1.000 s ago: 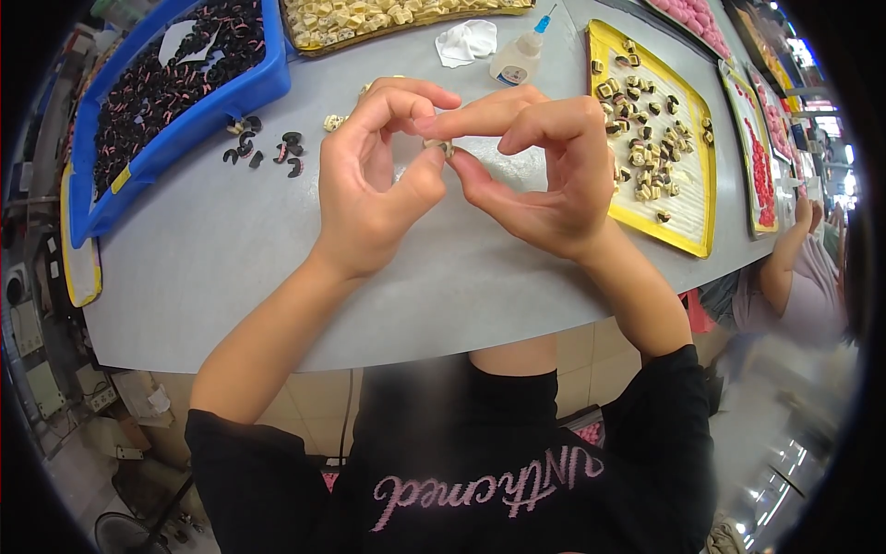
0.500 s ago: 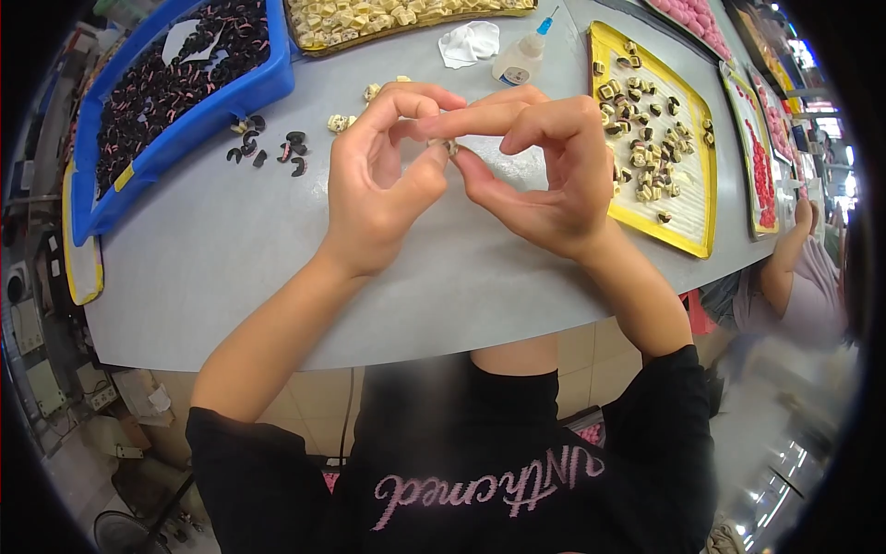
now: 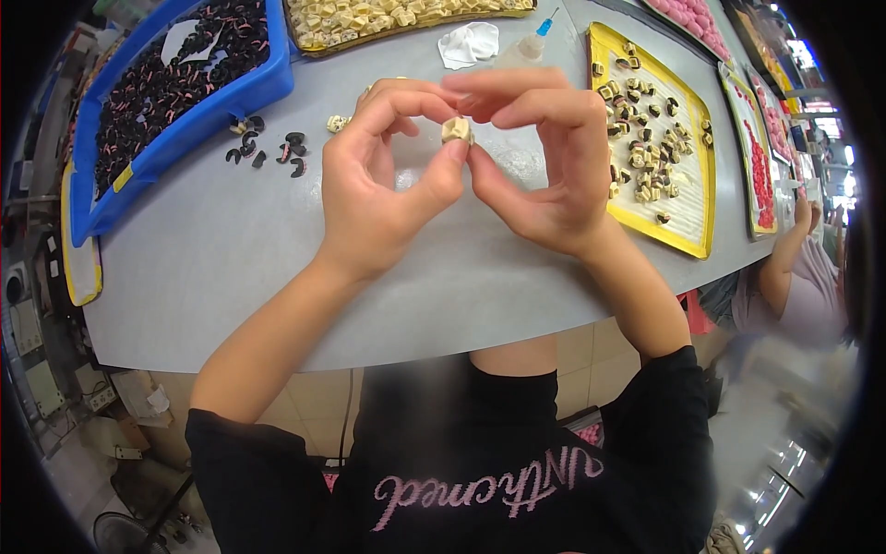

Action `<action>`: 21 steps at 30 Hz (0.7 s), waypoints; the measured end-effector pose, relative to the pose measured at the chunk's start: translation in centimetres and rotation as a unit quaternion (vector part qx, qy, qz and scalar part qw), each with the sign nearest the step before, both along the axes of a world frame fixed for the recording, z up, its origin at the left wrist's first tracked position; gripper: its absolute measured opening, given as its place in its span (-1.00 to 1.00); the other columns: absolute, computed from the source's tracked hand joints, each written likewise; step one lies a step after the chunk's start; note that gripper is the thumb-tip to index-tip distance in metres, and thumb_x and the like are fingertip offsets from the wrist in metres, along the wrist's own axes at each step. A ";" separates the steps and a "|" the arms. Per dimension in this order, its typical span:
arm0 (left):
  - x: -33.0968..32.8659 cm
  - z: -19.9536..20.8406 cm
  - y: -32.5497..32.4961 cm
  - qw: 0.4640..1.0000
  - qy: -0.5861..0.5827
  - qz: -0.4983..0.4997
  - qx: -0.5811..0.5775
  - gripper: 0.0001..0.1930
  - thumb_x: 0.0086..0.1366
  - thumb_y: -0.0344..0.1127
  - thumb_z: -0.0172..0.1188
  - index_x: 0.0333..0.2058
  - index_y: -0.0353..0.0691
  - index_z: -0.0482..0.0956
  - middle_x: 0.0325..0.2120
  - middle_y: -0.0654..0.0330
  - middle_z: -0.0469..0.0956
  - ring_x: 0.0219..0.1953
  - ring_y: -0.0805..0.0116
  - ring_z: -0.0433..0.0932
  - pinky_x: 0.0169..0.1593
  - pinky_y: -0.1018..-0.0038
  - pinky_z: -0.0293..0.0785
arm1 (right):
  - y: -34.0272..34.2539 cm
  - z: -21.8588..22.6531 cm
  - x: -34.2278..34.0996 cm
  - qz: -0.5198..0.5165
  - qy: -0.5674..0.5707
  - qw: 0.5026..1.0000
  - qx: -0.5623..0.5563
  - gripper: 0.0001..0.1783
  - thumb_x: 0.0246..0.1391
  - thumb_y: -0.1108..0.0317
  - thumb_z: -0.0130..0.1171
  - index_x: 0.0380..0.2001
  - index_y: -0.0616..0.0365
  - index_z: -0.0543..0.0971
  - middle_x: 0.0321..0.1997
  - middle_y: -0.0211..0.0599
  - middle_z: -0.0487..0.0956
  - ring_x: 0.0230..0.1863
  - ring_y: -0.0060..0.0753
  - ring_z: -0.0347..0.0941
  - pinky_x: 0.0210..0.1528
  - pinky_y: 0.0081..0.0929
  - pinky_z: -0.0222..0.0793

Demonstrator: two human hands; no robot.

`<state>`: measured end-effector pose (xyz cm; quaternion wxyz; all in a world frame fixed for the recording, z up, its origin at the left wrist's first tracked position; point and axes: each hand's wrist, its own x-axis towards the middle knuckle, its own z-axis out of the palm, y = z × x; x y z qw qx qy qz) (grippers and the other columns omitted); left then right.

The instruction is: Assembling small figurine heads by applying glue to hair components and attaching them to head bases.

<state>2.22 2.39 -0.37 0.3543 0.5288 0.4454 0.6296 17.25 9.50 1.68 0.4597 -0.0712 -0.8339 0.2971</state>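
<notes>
Btm of bottle [image 3: 528, 48] hidden behind R hand [image 3: 572, 175], cream-pc tray [image 3: 388, 39] cut off at top.

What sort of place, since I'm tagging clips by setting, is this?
Likely a hand-assembly workshop: the left hand holds a small cream piece above a grey worktable, with a blue bin of black pieces and a yellow-rimmed tray of cream-and-black pieces nearby.

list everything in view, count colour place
held block: one, cream, centre
bin: one, blue, upper left
curved pieces: many, black-pink, mostly bin
blocks: many, cream, upper tray
cloth: one, white, top
bottle: one, translucent, beside cloth
yellow tray: one, yellow, right
mixed pieces: many, cream-black, yellow tray
table: one, grey, centre
pink pieces: many, pink, upper right
red pieces: many, red, right
person: one, pale top, far right
left hand: one, bare, centre
right hand: one, bare, centre
</notes>
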 end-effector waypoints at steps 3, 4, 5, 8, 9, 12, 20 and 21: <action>0.5 0.4 -0.1 0.996 0.019 0.053 0.069 -0.73 -0.13 -0.45 0.26 -0.36 -0.20 0.50 -0.28 0.22 0.49 -0.21 0.41 0.36 -0.17 0.51 0.20 | 0.1 -0.2 0.1 0.024 0.036 0.996 -0.080 -0.59 -0.14 0.67 0.05 -0.17 0.19 0.24 -0.17 -0.03 0.45 -0.19 -0.36 0.41 -0.09 -0.41 0.31; 0.4 0.5 -0.1 0.996 0.020 0.053 0.069 -0.73 -0.13 -0.45 0.26 -0.36 -0.20 0.50 -0.28 0.22 0.49 -0.21 0.41 0.36 -0.17 0.51 0.20 | 0.1 -0.3 0.1 0.045 0.062 0.987 -0.143 -0.63 -0.10 0.59 0.01 -0.15 0.22 0.26 -0.19 -0.07 0.41 -0.18 -0.37 0.38 -0.08 -0.42 0.30; 0.3 0.6 -0.1 0.982 0.098 0.096 0.130 -0.69 -0.19 -0.46 0.28 -0.36 -0.17 0.50 -0.30 0.23 0.50 -0.24 0.39 0.36 -0.19 0.50 0.21 | 0.2 -0.3 0.3 0.046 0.063 0.987 -0.143 -0.63 -0.10 0.59 0.01 -0.15 0.22 0.26 -0.19 -0.07 0.41 -0.18 -0.37 0.38 -0.08 -0.42 0.30; 0.3 1.0 -0.2 0.930 0.226 0.166 0.238 -0.62 -0.28 -0.48 0.32 -0.36 -0.13 0.52 -0.35 0.26 0.52 -0.30 0.35 0.37 -0.21 0.50 0.24 | -0.5 0.8 0.9 0.144 0.039 0.911 -0.386 -0.75 0.00 0.44 0.05 -0.22 0.29 0.39 -0.30 -0.24 0.43 -0.23 -0.42 0.40 -0.17 -0.52 0.34; 0.3 1.0 -0.2 0.897 0.281 0.195 0.280 -0.59 -0.32 -0.48 0.34 -0.36 -0.11 0.52 -0.37 0.28 0.53 -0.32 0.33 0.37 -0.22 0.49 0.26 | -0.4 0.6 0.9 0.145 0.040 0.910 -0.386 -0.75 0.00 0.44 0.05 -0.22 0.29 0.39 -0.30 -0.24 0.43 -0.23 -0.42 0.40 -0.17 -0.52 0.34; 0.1 1.1 -0.4 0.880 0.293 0.199 0.315 -0.56 -0.34 -0.48 0.36 -0.34 -0.08 0.53 -0.37 0.30 0.53 -0.33 0.35 0.38 -0.26 0.50 0.29 | -0.6 0.1 0.4 0.135 0.018 0.970 -0.199 -0.81 -0.05 0.45 0.14 -0.35 0.31 0.44 -0.45 -0.25 0.45 -0.45 -0.44 0.40 -0.35 -0.57 0.33; 0.7 0.7 -0.3 0.901 0.261 0.162 0.305 -0.54 -0.29 -0.55 0.34 -0.29 -0.15 0.51 -0.40 0.27 0.50 -0.39 0.34 0.41 -0.35 0.53 0.33 | -0.3 0.5 0.9 0.069 -0.026 0.996 -0.048 -0.74 -0.18 0.53 0.09 -0.32 0.36 0.42 -0.39 -0.14 0.49 -0.38 -0.34 0.36 -0.29 -0.49 0.30; 1.0 0.7 -0.2 0.923 0.231 0.145 0.272 -0.55 -0.26 -0.56 0.33 -0.27 -0.18 0.49 -0.39 0.24 0.48 -0.40 0.34 0.41 -0.35 0.53 0.33 | -0.2 0.5 0.9 0.046 -0.023 0.999 -0.015 -0.73 -0.21 0.55 0.11 -0.32 0.36 0.42 -0.40 -0.14 0.50 -0.40 -0.33 0.37 -0.32 -0.49 0.32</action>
